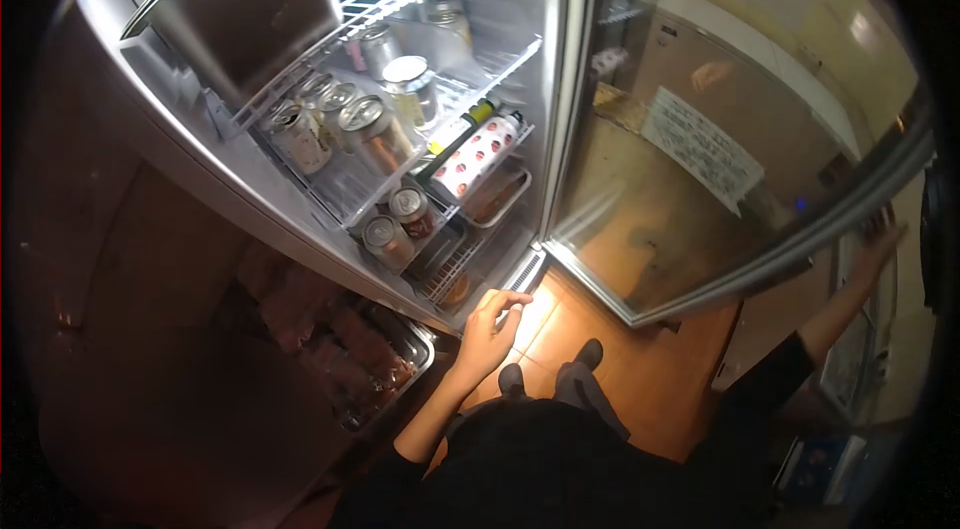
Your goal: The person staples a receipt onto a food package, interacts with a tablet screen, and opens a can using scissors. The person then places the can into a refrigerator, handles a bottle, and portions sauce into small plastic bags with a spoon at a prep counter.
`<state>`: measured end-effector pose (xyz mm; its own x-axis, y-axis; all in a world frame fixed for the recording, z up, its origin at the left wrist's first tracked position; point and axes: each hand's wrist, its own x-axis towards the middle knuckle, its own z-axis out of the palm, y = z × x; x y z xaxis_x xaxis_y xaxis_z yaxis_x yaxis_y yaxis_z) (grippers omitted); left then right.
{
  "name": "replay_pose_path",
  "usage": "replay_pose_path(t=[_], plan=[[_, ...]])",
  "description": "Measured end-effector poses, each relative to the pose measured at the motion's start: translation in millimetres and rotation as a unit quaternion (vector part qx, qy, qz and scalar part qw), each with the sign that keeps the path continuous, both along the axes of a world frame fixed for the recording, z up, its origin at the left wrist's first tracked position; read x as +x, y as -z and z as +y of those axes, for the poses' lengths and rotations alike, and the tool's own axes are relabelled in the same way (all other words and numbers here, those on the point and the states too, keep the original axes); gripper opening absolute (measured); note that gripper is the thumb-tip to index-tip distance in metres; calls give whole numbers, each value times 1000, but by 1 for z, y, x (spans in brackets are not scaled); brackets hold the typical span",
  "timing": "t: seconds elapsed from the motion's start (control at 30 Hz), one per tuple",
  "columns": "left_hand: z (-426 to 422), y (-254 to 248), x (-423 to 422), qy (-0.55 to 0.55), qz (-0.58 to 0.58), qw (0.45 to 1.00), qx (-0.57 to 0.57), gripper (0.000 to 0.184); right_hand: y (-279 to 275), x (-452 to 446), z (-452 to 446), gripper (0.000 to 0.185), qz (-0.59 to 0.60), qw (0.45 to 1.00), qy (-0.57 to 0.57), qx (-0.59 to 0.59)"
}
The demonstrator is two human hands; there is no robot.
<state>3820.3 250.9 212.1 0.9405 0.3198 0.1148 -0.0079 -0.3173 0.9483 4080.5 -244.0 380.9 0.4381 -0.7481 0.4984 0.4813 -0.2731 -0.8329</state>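
**At the Open Fridge: Hand Position and Contents Count**

In front of the white upright fridge, you stood with your right arm stretched out to the clear glass door with a metal frame. The door stood swung wide at your right, beside the lit interior. Your right hand was at its outer edge, probably to hold it back; whether those fingers were clamped could not be told.

Your left hand was raised near the fridge's lower front. Its fingers were loosely bent, close to one another and gripping nothing, which presumably left it free.

Upright metal drink cans stood grouped in a clear plastic bin, likely so the walls steadied them. The white bottle with red motifs lay on its side by a slim dark-green bottle, perhaps to suit the low shelf space.

Count:
- Door: 1.
- Cans at the front of the clear bin: at least 4; those deeper in were partly hidden.
- Silver-topped cans on the level below: 2.
- Bottles lying down: 2.
- Shallow metal tray, left of the fridge: 1.
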Motion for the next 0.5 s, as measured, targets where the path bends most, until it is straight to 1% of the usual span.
replay_pose_path(t=[0.03, 0.07, 0.13, 0.17, 0.2, 0.23, 0.27, 0.3, 0.33, 0.4, 0.43, 0.47, 0.5], plan=[[-11, -4, -1, 17, 9, 1000, -8, 18, 1, 8, 2, 59, 19, 962, -245, 116], [-19, 7, -1, 40, -27, 998, 36, 17, 5, 16, 4, 63, 34, 851, -473, 226], [-43, 11, -6, 89, -6, 996, 29, 17, 19, 39, 30, 63, -32, 834, -547, 69], [-57, 12, -10, 111, 6, 994, 20, 17, 21, 43, 30, 63, -35, 834, -547, 72], [-71, 20, -12, 138, -17, 990, -5, 18, 25, 44, 26, 64, -58, 814, -573, 73], [-87, 12, -16, 160, 13, 987, 4, 18, 26, 40, 24, 65, -82, 794, -598, 74], [-102, 14, -17, 181, 5, 983, 2, 19, 18, 15, 48, 71, -92, 813, -566, 100], [-119, 18, -18, 202, -3, 979, 0, 20, 21, 8, 47, 71, -95, 812, -567, 100], [-135, 7, -18, 234, -7, 972, 20, 22, 30, 5, 44, 72, -76, 800, -586, 104], [-176, 0, -17, 271, -56, 960, 33, 23, 38, -27, 55, 73, -35, 798, -590, 117], [-197, -4, -15, 287, -86, 953, 41, 23, 40, -52, 66, 74, -15, 810, -573, 128], [-214, 2, -9, 343, -92, 933, 53, 34, 53, -63, 62, 74, 42, 787, -591, 170], [-231, -2, -6, 342, -91, 934, 53, 34, 74, -69, 56, 74, 98, 761, -606, 212]])
